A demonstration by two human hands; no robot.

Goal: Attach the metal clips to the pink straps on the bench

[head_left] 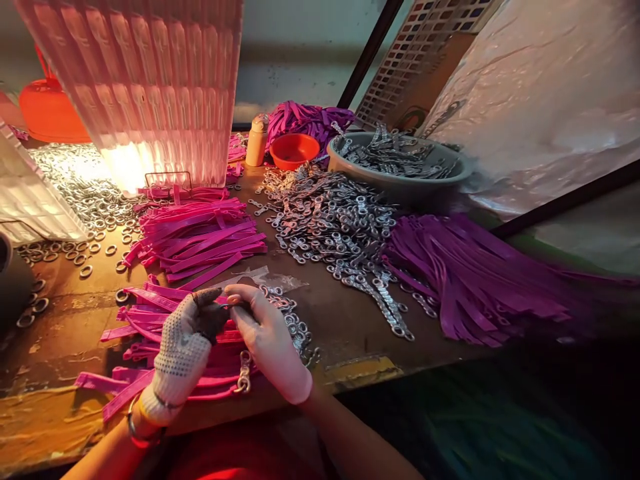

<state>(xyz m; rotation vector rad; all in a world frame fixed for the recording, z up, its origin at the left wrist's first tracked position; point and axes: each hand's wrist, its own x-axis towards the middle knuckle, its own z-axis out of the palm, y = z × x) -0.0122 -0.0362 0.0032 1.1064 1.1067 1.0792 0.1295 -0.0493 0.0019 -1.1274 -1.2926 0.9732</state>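
My left hand [184,350], in a dotted knit glove with dark fingertips, and my right hand [267,337], in a thin pale glove, meet over a heap of pink straps [145,313] at the table's near edge. Both pinch the same pink strap [220,390], whose end carries a metal clasp [244,377] lying just below my wrists. A small pile of metal clasps [295,327] lies right of my right hand.
More pink straps [200,233] lie further back, beside a big heap of metal clasps [330,223] and purple straps [475,280]. A grey basin [400,177] of clasps, an orange bowl [294,150], a small bottle [257,140], metal rings [80,193] and a lit ribbed plastic sheet [150,87] stand behind.
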